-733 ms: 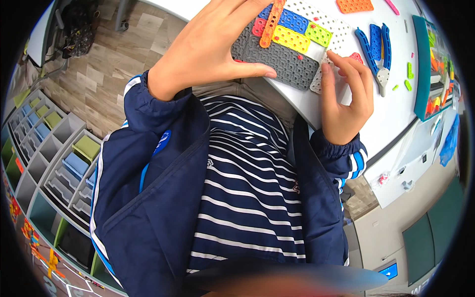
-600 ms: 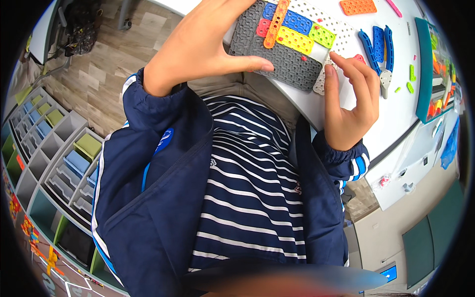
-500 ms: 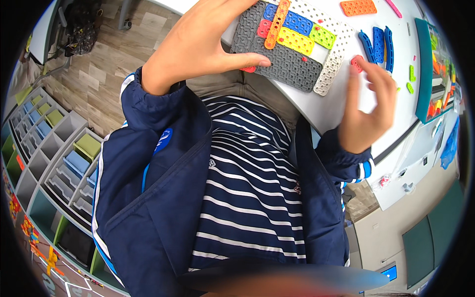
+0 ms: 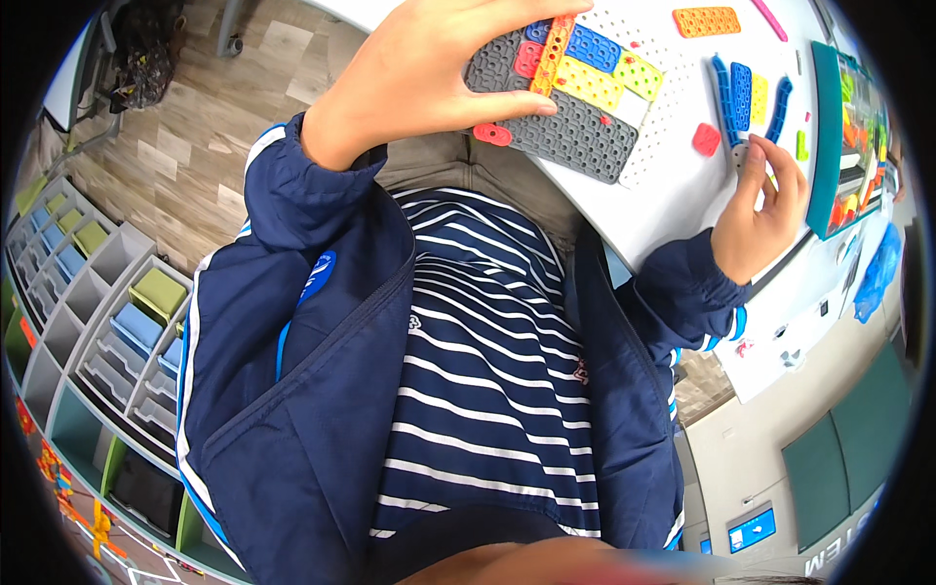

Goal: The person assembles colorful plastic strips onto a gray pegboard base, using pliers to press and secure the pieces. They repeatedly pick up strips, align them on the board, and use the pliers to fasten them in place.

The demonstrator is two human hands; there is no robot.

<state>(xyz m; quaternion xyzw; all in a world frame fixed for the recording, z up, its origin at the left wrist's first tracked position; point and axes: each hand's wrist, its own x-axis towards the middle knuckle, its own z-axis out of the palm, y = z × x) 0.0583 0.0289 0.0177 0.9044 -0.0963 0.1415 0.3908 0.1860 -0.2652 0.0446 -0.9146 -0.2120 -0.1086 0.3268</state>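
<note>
From the head camera we look down our own chest, a striped shirt (image 4: 487, 390) under a dark blue jacket (image 4: 322, 390), to a white table (image 4: 663, 210) that curves across the top right. Our left hand (image 4: 429, 73) reaches up from the blue sleeve and grips a grey plate (image 4: 575, 136) full of holes: the thumb lies along its near face and the fingers curl over its far edge, so the hand is closed on it. The plate lies tilted over the table's near edge, partly above a white pegboard (image 4: 673, 68) that rests flat on the table. On the plate sit several coloured pieces: an orange strip (image 4: 554, 49) running across it, a blue block (image 4: 595, 47), a yellow block (image 4: 583, 86), a green block (image 4: 639, 73) and a red piece (image 4: 526, 58) beside the thumb. A small red disc (image 4: 492, 134) sticks out under the plate's near edge, just below the thumb. Our right hand (image 4: 760, 214) is well apart from the plate, over the table to the right. Its fingers are loosely bent, the fingertips (image 4: 756, 151) close on a small pale piece (image 4: 741, 156); we cannot tell whether they pinch it or only touch it. Just beyond them lie blue strips (image 4: 741, 93) and a yellow strip (image 4: 760, 97), and a loose red piece (image 4: 706, 138) lies to the left of the hand. An orange plate (image 4: 707, 19) lies at the far edge, and a teal tray (image 4: 829, 127) of mixed parts stands at the right. On the floor at our left stand grey shelves (image 4: 97, 292) with coloured bins.
</note>
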